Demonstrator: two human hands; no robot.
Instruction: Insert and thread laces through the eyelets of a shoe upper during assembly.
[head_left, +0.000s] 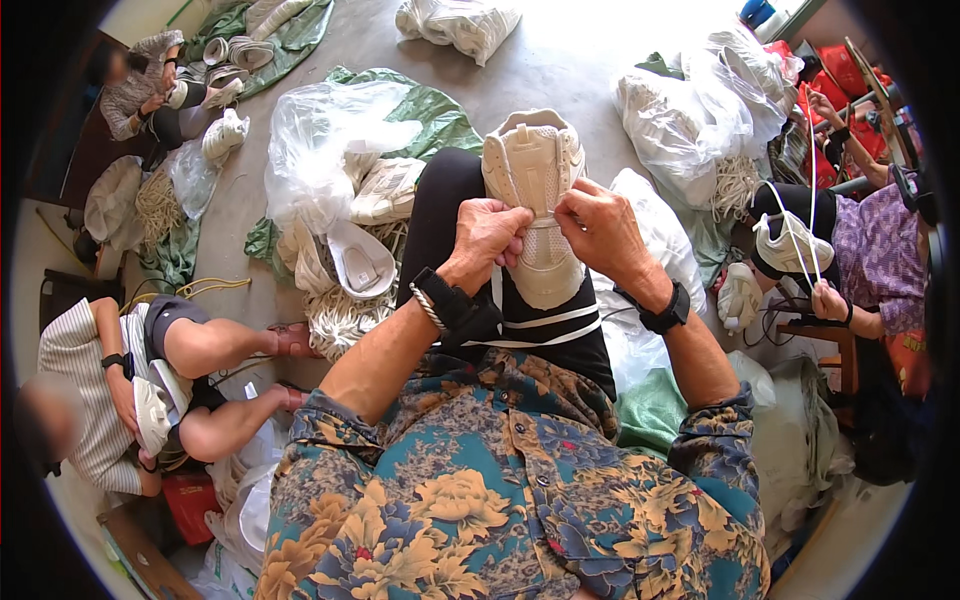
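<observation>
A cream sneaker [535,175] rests on my black-clad knee, its toe toward me and its heel opening away. My left hand [487,238] pinches at the left edge of its lacing area, thumb pointing across the tongue. On the opposite side my right hand [606,228] is closed in a pinch near the lowest eyelets. Between the fingertips a short pale shoelace [542,214] crosses the shoe just above the toe mesh. Its ends are hidden in my fingers. White bands [552,325] lie across the dark trousers below the toe.
Left of my knee, cream shoes [388,190] and bundled white laces [345,322] lie by clear plastic bags [320,140]. More bagged shoes [680,120] sit at the right. Co-workers handle shoes on both sides; the right one stretches a long white lace [812,180].
</observation>
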